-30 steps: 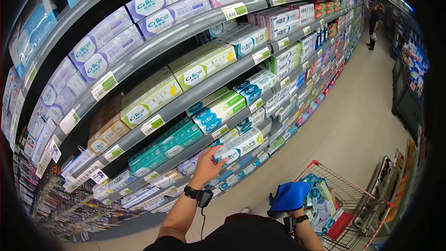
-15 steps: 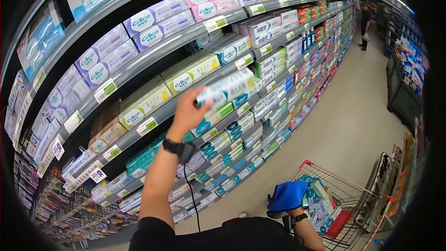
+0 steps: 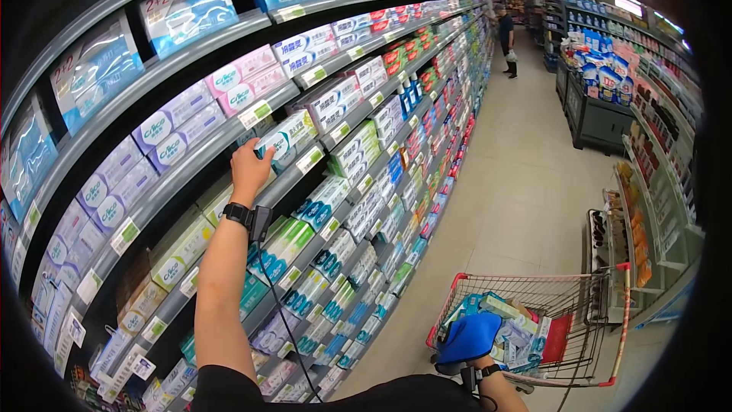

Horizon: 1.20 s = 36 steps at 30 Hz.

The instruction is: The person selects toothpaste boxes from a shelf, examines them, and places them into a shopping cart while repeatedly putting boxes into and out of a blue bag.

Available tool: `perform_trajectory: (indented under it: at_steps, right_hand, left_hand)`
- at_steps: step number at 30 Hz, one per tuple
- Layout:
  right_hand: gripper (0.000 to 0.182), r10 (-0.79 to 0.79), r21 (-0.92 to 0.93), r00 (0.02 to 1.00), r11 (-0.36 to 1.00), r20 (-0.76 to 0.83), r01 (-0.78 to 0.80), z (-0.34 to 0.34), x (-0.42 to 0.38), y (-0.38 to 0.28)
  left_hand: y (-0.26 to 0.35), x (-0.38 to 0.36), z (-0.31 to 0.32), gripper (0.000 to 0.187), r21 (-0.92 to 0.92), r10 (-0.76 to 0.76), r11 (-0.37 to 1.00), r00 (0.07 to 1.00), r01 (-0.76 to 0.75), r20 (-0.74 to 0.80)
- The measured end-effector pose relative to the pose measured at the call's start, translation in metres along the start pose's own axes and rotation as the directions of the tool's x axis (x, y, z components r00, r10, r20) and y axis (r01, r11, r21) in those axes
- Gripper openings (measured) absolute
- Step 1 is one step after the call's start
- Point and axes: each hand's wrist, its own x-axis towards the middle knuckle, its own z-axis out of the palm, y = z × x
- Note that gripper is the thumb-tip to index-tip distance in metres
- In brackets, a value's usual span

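Note:
My left hand (image 3: 252, 168) reaches to the shelf, its fingers around the near end of a white and green toothpaste box (image 3: 287, 137) that lies at the shelf's front edge. A black strap and a small device with a cable sit on that wrist. Low on the right, my right hand (image 3: 479, 362) is mostly hidden beneath a blue cover (image 3: 467, 338) at the shopping cart (image 3: 534, 282); its fingers do not show. Several boxes (image 3: 518, 332) lie in the cart beside a red panel.
Long shelves (image 3: 282, 183) packed with boxed toothpaste run along the left. Down the aisle stands a person (image 3: 506, 42) with a bag. A dark bin (image 3: 596, 116) piled with packages and another shelf (image 3: 648, 206) line the right side.
My left hand has moved from in front of the shelf, where it held a box in the air, to the shelf row with the box. The view has shifted, showing more of the aisle.

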Motion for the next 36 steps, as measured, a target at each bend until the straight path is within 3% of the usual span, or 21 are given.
perform_trajectory:
  at_steps: [2, 5, 8, 10, 15, 19, 22, 26, 30, 32, 34, 36]
  right_hand:
    - [0.019, 0.065, 0.054, 0.997, 0.997, -0.042, -0.062, -0.011, -0.014, -0.006]
    - [0.019, 0.19, 0.034, 0.979, 0.981, 0.073, -0.193, -0.011, -0.022, -0.002]
    - [0.021, 0.108, -0.2, 0.986, 0.976, 0.129, -0.081, -0.002, -0.026, 0.027]
    - [0.027, 0.105, -0.107, 0.994, 0.989, 0.044, -0.099, 0.008, -0.029, 0.033]
    - [0.026, 0.13, -0.084, 0.99, 0.989, 0.055, -0.125, 0.007, -0.021, 0.01]
    - [0.026, 0.13, -0.082, 0.99, 0.989, 0.063, -0.124, 0.009, -0.016, -0.001]
    - [0.026, 0.126, -0.073, 0.989, 0.99, 0.071, -0.121, 0.013, -0.012, -0.009]
    - [0.026, 0.122, -0.076, 0.99, 0.99, 0.078, -0.116, 0.012, -0.004, -0.02]
    - [0.026, 0.116, -0.087, 0.99, 0.99, 0.085, -0.109, 0.008, -0.001, -0.031]
    - [0.026, 0.114, -0.096, 0.99, 0.99, 0.087, -0.106, 0.006, -0.001, -0.037]
    - [0.026, 0.103, -0.114, 0.991, 0.989, 0.087, -0.093, 0.002, -0.002, -0.042]
    - [0.026, 0.075, -0.153, 0.994, 0.986, 0.081, -0.062, -0.004, -0.003, -0.048]
  left_hand:
    - [0.006, 0.01, 0.0, 0.052, -0.021, -0.057, 0.998, 0.996, 0.059, 0.063]
    - [-0.011, 0.03, 0.013, 0.054, -0.042, -0.088, 0.995, 0.991, 0.093, 0.1]
    - [-0.029, 0.041, 0.024, 0.059, 0.014, -0.129, 0.992, 0.98, 0.129, 0.151]
    - [-0.053, 0.05, 0.037, 0.062, 0.081, -0.098, 0.993, 0.977, 0.084, 0.19]
    - [-0.059, 0.059, 0.038, 0.062, 0.196, -0.317, 0.944, 0.899, 0.267, 0.303]
    - [-0.036, 0.055, 0.023, 0.061, 0.284, -0.314, 0.931, 0.898, 0.228, 0.308]
    - [-0.045, 0.056, 0.038, 0.061, 0.362, -0.226, 0.924, 0.942, 0.125, 0.25]
    - [-0.028, 0.05, 0.029, 0.07, 0.338, -0.236, 0.931, 0.935, 0.139, 0.264]
    - [0.004, 0.012, 0.004, 0.078, 0.329, 0.041, 0.942, 0.994, -0.072, 0.102]
    - [0.022, -0.028, -0.016, 0.07, 0.261, 0.404, 0.891, 0.911, -0.371, -0.084]
    - [0.054, -0.083, -0.033, 0.05, -0.042, 0.387, 0.922, 0.92, -0.386, 0.059]
    - [0.078, -0.133, -0.038, 0.032, -0.351, 0.683, 0.7, 0.726, -0.622, 0.075]
